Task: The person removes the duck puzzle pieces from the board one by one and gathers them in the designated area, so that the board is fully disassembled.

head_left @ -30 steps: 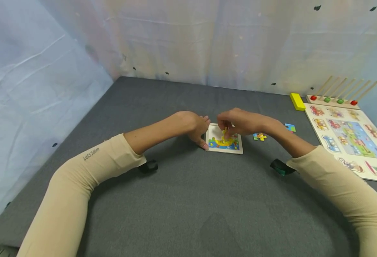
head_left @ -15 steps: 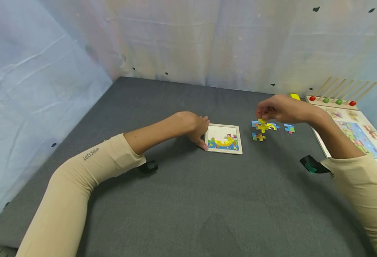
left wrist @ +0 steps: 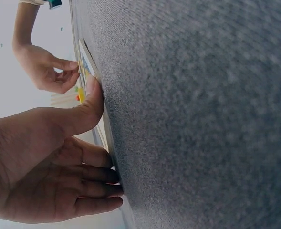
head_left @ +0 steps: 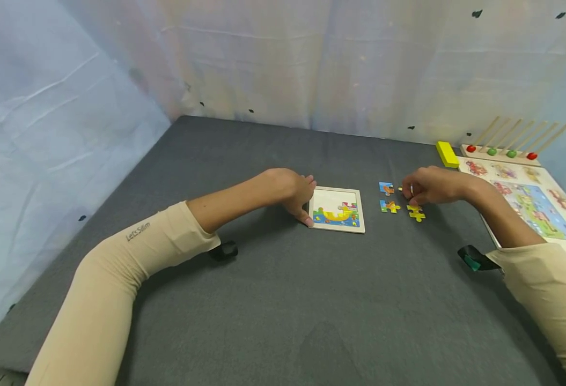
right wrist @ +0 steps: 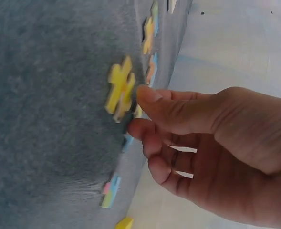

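Note:
A small jigsaw tray [head_left: 337, 227] with a pale wooden rim has several pieces fitted along its near part and right side. At its left edge my left hand [head_left: 298, 197] holds it, thumb at the near corner and fingers towards the far one. In the left wrist view, the left hand's thumb [left wrist: 93, 95] lies over the rim. My right hand [head_left: 432, 186] hovers low over loose pieces, thumb and fingertips a little apart around a piece partly hidden behind them. A yellow jigsaw piece [head_left: 416, 213] lies just below the right fingertips, clear of them in the right wrist view.
Two blue-and-orange pieces [head_left: 390, 206] lie between tray and right hand. Farther right are a large picture board [head_left: 509, 225], a yellow block [head_left: 447, 154] and a peg stand [head_left: 500, 153] with red and green beads. A hanging sheet [head_left: 263, 64] borders the table.
My right hand moved right from the tray to the loose pieces. The yellow piece it carried now lies on the table below its fingers. My left hand stayed at the tray.

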Action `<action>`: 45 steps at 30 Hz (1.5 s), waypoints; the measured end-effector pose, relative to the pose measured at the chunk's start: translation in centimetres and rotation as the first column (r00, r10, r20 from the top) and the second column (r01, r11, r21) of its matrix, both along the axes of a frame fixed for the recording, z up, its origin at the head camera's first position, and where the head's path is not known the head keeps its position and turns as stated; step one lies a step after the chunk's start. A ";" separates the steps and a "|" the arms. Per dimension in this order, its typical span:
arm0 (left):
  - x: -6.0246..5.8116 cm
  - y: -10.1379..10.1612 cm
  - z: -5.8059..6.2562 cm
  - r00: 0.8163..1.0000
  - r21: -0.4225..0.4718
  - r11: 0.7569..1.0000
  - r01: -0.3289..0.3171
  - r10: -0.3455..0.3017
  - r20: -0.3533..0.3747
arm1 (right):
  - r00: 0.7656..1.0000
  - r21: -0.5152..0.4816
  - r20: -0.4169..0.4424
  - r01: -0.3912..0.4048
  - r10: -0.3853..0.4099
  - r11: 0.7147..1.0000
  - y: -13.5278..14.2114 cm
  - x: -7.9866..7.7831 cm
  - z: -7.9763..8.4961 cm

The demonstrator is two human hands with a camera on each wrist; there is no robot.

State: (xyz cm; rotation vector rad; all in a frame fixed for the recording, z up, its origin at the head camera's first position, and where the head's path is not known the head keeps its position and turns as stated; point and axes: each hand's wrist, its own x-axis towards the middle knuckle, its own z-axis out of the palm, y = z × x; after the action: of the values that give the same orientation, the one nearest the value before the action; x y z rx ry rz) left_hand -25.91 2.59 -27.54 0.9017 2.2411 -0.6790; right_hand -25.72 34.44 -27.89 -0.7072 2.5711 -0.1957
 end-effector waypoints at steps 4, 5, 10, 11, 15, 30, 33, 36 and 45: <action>-0.1 0.0 0.1 1.000 -0.005 1.000 -0.001 0.001 -0.009 | 1.000 0.069 0.015 0.014 -0.015 0.997 -0.3 0.1 0.6; -0.1 -0.1 0.1 1.000 -0.007 1.000 -0.001 0.001 -0.010 | 0.999 0.087 0.034 0.017 -0.020 0.996 -0.4 0.1 0.7; -0.2 -0.1 0.0 1.000 -0.018 1.000 0.007 -0.007 -0.012 | 0.995 0.133 0.091 0.021 -0.033 0.991 -0.8 0.2 0.8; -0.2 -0.2 0.0 1.000 -0.019 1.000 0.007 -0.008 -0.010 | 0.996 0.130 0.087 0.022 -0.034 0.991 -0.9 0.2 0.7; -0.2 -0.2 -0.1 1.000 -0.015 1.000 0.016 -0.016 -0.008 | 0.997 0.119 0.071 0.031 -0.040 0.992 -0.9 0.3 0.6; -0.4 -0.2 0.0 1.000 -0.014 1.000 0.008 -0.008 -0.013 | 1.000 0.065 -0.013 0.005 -0.004 0.998 -2.0 0.5 2.3; -0.4 -0.2 0.0 1.000 -0.023 1.000 0.004 -0.004 -0.012 | 0.998 0.003 -0.038 -0.042 0.042 0.999 -3.4 0.5 2.9; -0.4 -0.2 0.1 1.000 -0.029 1.000 -0.004 0.003 -0.014 | 0.996 -0.020 -0.030 -0.086 0.086 0.996 -5.3 0.6 3.1; -0.2 -0.2 0.0 1.000 -0.030 1.000 0.008 -0.008 -0.026 | 0.980 -0.050 -0.020 -0.197 0.196 0.979 -10.4 0.4 1.0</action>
State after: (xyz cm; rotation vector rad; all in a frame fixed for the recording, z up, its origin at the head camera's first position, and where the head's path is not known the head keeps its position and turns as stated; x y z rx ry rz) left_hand -26.14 2.43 -27.58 0.8925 2.2454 -0.7299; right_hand -25.36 24.00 -26.84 -0.9795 2.4971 -0.1940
